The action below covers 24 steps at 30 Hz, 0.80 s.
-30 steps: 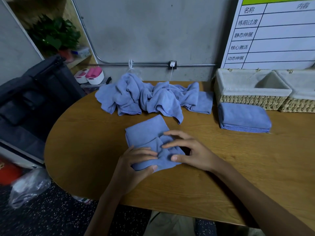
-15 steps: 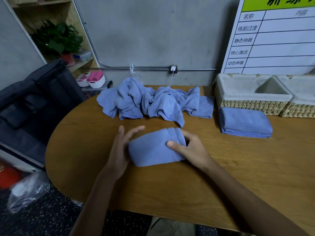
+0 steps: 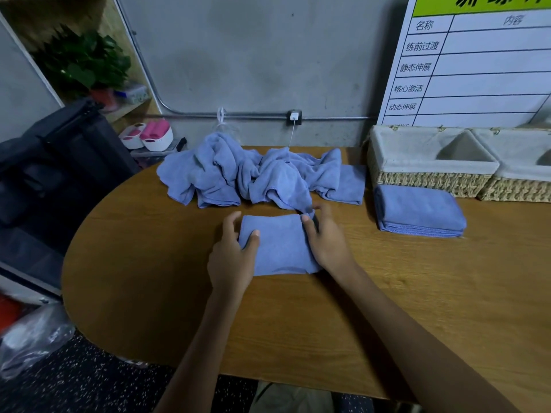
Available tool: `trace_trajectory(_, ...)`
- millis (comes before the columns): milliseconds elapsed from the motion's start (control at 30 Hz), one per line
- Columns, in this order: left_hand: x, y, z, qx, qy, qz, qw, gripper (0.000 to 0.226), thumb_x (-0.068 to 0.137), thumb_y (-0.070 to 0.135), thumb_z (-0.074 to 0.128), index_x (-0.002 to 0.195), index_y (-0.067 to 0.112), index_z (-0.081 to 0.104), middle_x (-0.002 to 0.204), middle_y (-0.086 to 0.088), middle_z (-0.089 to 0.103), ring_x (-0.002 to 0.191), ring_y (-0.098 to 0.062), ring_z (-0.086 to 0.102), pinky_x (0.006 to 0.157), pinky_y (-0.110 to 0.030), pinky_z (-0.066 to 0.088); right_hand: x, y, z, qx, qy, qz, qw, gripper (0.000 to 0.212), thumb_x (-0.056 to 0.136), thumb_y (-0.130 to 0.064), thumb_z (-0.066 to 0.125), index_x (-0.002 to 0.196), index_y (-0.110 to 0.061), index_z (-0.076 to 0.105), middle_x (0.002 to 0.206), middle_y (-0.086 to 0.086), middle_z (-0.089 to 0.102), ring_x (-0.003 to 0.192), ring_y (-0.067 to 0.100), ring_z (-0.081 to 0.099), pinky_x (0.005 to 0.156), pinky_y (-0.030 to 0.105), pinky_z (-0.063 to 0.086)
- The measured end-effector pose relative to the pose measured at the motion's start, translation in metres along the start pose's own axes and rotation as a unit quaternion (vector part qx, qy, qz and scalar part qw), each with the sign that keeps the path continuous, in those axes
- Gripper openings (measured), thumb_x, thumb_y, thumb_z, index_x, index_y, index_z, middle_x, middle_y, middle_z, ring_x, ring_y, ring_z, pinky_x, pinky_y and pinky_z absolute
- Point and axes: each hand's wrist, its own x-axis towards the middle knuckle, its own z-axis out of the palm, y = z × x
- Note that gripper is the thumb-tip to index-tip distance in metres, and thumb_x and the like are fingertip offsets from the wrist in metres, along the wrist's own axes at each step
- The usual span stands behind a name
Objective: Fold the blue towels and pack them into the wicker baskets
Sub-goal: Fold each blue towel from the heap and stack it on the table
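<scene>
The folded blue towel (image 3: 278, 245) lay flat on the wooden table (image 3: 417, 308), a little in front of the person and near the table's middle. The left hand (image 3: 231, 257) gripped its left edge, the thumb pressed on top of the cloth and the fingers curled around the side. The right hand (image 3: 326, 239) held the right edge, thumb lying on the upper face and fingers wrapped over the far right corner; how far those fingers reached under the cloth could not be told.

Just behind the folded towel sprawled a pile of unfolded blue towels (image 3: 256, 174), rumpled and spread across the back of the table, one hanging corner nearly touching the right hand's fingers. To the right, well apart from the hands, sat a neat stack of folded towels (image 3: 419, 211), resting against the front of the nearer wicker basket (image 3: 429, 178). That basket had a pale cloth lining, and a second wicker basket (image 3: 518, 186) stood touching it on the right; 2 baskets in all, both at the table's back right.

Behind the baskets leaned a white chart board (image 3: 477, 70) with printed rows. On the grey wall a charger (image 3: 294, 117) was plugged in, its cable dropping behind the pile. At the left stood a dark bag (image 3: 59, 162), a green plant (image 3: 83, 64) and a white-and-pink container (image 3: 155, 135).
</scene>
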Motion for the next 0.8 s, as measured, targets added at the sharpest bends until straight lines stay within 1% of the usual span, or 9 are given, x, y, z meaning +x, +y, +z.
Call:
trace_trajectory(100,-0.001,0.001,-0.001,0.062,0.024,0.044,0.997,0.045,0.101,0.040,0.052,0.144,0.032,0.042,0.129,0.003,0.059,0.109,-0.015,0.060,0.082,-0.036,0.050,-0.001,0.006,-0.007,-0.092,0.007,-0.019,0.996,0.027,0.105,-0.024,0.044,0.130,-0.015,0.047,0.091,0.012,0.066,0.081,0.033,0.063,0.054,0.035,0.037)
trace_trajectory(200,0.004,-0.001,-0.002,0.072,0.068,0.152,0.983,0.040,0.102,0.033,0.045,0.141,0.028,0.050,0.137,0.004,0.053,0.123,-0.016,0.052,0.097,-0.041,0.046,-0.007,0.003,-0.014,-0.132,0.081,-0.065,0.986,0.025,0.104,-0.021,0.044,0.127,-0.017,0.053,0.108,0.009,0.061,0.090,0.031,0.062,0.061,0.037,0.042)
trace_trajectory(267,0.007,0.005,0.004,0.086,0.027,0.204,0.975,0.044,0.102,0.038,0.035,0.140,0.028,0.054,0.146,0.005,0.050,0.135,-0.017,0.045,0.107,-0.048,0.041,-0.011,-0.009,-0.013,-0.145,0.125,-0.133,0.972,0.031,0.104,-0.029,0.038,0.127,-0.019,0.057,0.119,0.005,0.055,0.102,0.026,0.058,0.075,0.038,0.047)
trace_trajectory(300,0.006,0.008,0.009,0.121,-0.009,0.215,0.969,0.049,0.102,0.042,0.028,0.141,0.030,0.053,0.151,0.005,0.046,0.141,-0.018,0.039,0.111,-0.052,0.036,-0.013,-0.015,-0.009,-0.150,0.112,-0.160,0.969,0.037,0.104,-0.034,0.034,0.129,-0.020,0.057,0.125,0.003,0.055,0.111,0.024,0.056,0.083,0.039,0.046)
trace_trajectory(367,0.001,0.010,0.019,0.194,-0.078,0.200,0.957,0.057,0.101,0.050,0.014,0.147,0.036,0.046,0.161,0.008,0.033,0.151,-0.020,0.022,0.118,-0.058,0.022,-0.017,-0.015,0.002,-0.163,0.025,-0.182,0.969,0.049,0.104,-0.043,0.025,0.138,-0.023,0.054,0.142,0.000,0.051,0.129,0.019,0.048,0.100,0.041,0.041)
trace_trajectory(467,0.003,0.000,0.024,0.214,-0.107,0.154,0.959,0.048,0.106,0.044,0.020,0.152,0.043,0.033,0.166,0.012,0.018,0.154,-0.018,0.007,0.121,-0.059,0.009,-0.022,0.005,0.012,-0.221,-0.090,-0.127,0.963,0.063,0.100,-0.056,0.006,0.153,-0.035,0.033,0.161,-0.008,0.028,0.149,0.019,0.024,0.117,0.049,0.025)
trace_trajectory(567,0.004,-0.009,0.018,0.197,-0.109,0.111,0.968,0.048,0.107,0.041,0.021,0.155,0.045,0.026,0.167,0.013,0.014,0.154,-0.018,0.006,0.122,-0.056,0.005,-0.022,0.015,0.009,-0.255,-0.105,-0.089,0.957,0.065,0.097,-0.058,0.000,0.157,-0.040,0.017,0.165,-0.010,0.018,0.153,0.022,0.014,0.121,0.050,0.013)
trace_trajectory(667,0.001,-0.014,0.014,0.187,-0.111,0.076,0.973,0.050,0.107,0.042,0.016,0.156,0.045,0.020,0.167,0.011,0.015,0.155,-0.018,0.007,0.123,-0.053,0.002,-0.025,0.015,0.007,-0.259,-0.098,-0.064,0.959,0.062,0.100,-0.055,0.005,0.159,-0.036,0.013,0.166,-0.007,0.017,0.153,0.021,0.011,0.122,0.047,0.008)
trace_trajectory(800,0.000,-0.016,0.011,0.177,-0.107,0.064,0.976,0.051,0.107,0.041,0.014,0.158,0.042,0.018,0.166,0.011,0.020,0.155,-0.018,0.007,0.123,-0.053,0.000,-0.026,0.023,-0.002,-0.263,-0.108,-0.044,0.958,0.057,0.106,-0.047,0.010,0.160,-0.028,0.014,0.166,-0.006,0.016,0.154,0.016,0.006,0.123,0.042,0.003)
